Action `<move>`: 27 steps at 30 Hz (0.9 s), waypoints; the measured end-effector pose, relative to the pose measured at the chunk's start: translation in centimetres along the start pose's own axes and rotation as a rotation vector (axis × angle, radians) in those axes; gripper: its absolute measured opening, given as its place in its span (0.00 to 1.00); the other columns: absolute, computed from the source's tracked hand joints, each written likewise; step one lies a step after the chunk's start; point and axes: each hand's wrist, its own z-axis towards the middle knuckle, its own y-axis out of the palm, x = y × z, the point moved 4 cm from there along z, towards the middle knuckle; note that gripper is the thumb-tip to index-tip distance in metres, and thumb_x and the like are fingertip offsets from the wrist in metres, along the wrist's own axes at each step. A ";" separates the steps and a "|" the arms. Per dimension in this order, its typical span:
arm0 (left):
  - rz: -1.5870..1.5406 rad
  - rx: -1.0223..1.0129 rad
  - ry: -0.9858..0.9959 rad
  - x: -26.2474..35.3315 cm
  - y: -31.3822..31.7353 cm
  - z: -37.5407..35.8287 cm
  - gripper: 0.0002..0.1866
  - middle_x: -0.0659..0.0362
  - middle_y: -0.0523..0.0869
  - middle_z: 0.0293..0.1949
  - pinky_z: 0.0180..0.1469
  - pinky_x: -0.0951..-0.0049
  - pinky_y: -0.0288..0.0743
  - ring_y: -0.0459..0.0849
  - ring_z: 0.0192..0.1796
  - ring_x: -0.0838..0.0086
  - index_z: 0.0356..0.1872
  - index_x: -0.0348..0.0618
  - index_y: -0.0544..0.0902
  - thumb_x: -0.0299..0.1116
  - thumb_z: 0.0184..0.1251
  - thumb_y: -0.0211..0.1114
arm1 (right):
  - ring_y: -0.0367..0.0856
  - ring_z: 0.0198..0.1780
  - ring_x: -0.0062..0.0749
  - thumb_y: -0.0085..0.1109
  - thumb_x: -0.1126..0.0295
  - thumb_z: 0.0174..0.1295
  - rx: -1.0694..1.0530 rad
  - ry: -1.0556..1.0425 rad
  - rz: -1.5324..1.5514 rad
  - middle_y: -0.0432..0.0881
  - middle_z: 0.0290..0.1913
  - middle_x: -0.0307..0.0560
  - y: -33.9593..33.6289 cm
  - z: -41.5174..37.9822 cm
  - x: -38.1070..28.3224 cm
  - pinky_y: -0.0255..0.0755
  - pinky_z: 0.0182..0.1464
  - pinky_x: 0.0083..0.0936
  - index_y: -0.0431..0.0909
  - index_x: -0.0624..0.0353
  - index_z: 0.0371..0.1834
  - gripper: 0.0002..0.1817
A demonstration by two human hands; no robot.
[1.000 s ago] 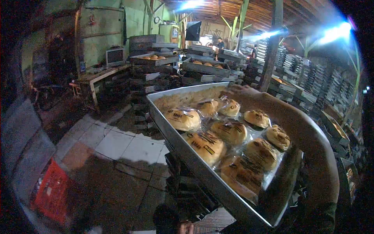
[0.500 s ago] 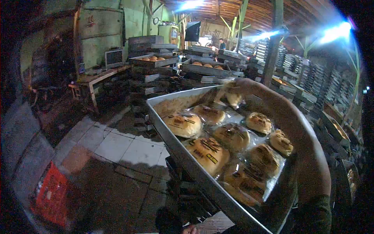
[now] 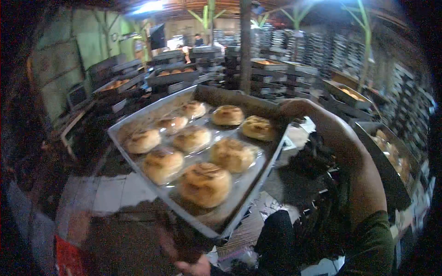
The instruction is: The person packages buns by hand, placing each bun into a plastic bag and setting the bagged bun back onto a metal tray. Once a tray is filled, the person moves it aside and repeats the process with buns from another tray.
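A square metal baking tray [image 3: 252, 195] slants across the middle of the view, one corner towards me. Several round, browned buns [image 3: 205, 185] sit in it, wrapped in clear plastic bags with dark print on top. My right arm reaches up from the lower right, and my right hand [image 3: 293, 108] is closed at the tray's right corner, its fingers mostly hidden by shadow and the rim. Low at the bottom edge, below the tray's near corner, my left hand [image 3: 194, 266] shows only partly. Blur hides what its fingers do.
More trays of buns stand on stacks behind, such as one tray [image 3: 172, 76], with another tray [image 3: 389, 152] at the right. A wooden post [image 3: 246, 46] rises beyond the tray. A red crate [image 3: 69, 257] is at lower left. A person [image 3: 198, 40] is far back.
The view has swung right, and the tray now appears further left and higher. My right hand, earlier over the far buns, is now at the tray's right corner. My left hand shows slightly more.
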 end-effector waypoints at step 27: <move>0.454 -1.591 -0.017 -13.5 48.0 -25.5 0.31 0.56 0.71 0.41 0.53 0.72 0.57 0.67 0.46 0.68 0.45 0.37 0.67 0.58 0.62 0.37 | 0.74 0.32 0.25 0.51 0.70 0.49 1.298 0.838 -0.876 0.78 0.33 0.41 -2.9 -70.1 16.2 0.68 0.38 0.20 0.74 0.61 0.32 0.09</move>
